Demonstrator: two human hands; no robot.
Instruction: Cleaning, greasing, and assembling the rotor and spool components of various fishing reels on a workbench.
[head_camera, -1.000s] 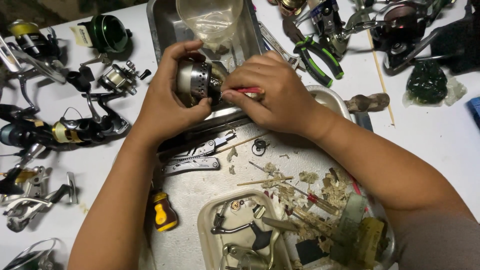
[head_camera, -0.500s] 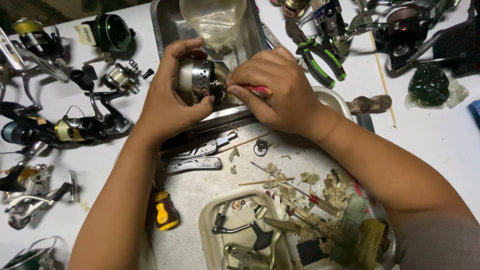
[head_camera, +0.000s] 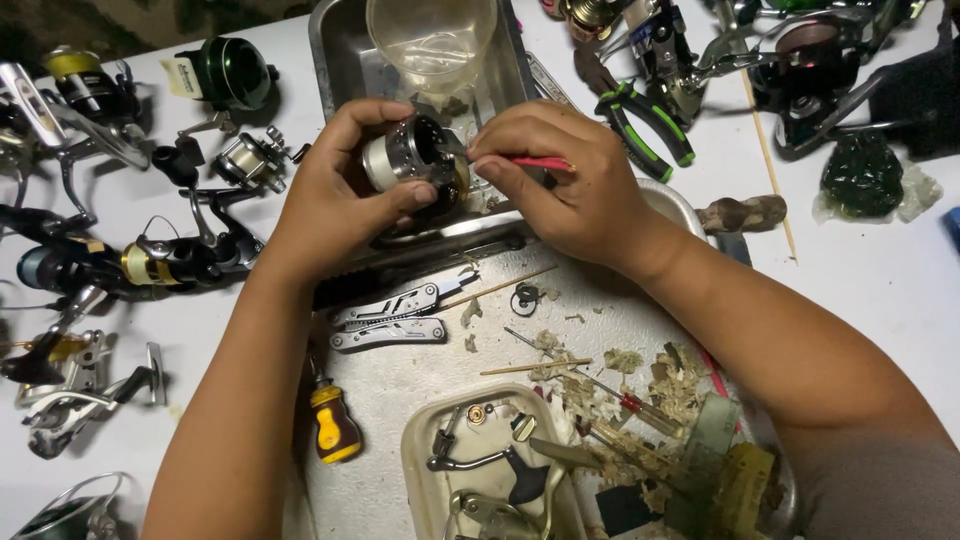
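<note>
- Silver metal and dark plastic make up the fishing reel body (head_camera: 412, 160), gripped in the left hand (head_camera: 335, 195), whose fingers wrap around it from the side and above.
- The right hand (head_camera: 570, 180) pinches a thin red-handled tool (head_camera: 535, 162) between narrow fingers; its tip meets the reel's open face.
- Just behind both hands stands a steel tray (head_camera: 335, 60) holding a clear plastic cup (head_camera: 432, 40).
- Below the fingers lie a folded multi-tool (head_camera: 395, 318), wooden sticks, and shavings on a metal sheet (head_camera: 400, 400).
- Nearer the person, a yellow-handled screwdriver (head_camera: 333, 425) and a beige dish (head_camera: 425, 470) of small parts.
- The white tabletop (head_camera: 880, 270) carries more reels to the left (head_camera: 170, 262), and green-handled pliers (head_camera: 645, 120) to the right of the hands.
</note>
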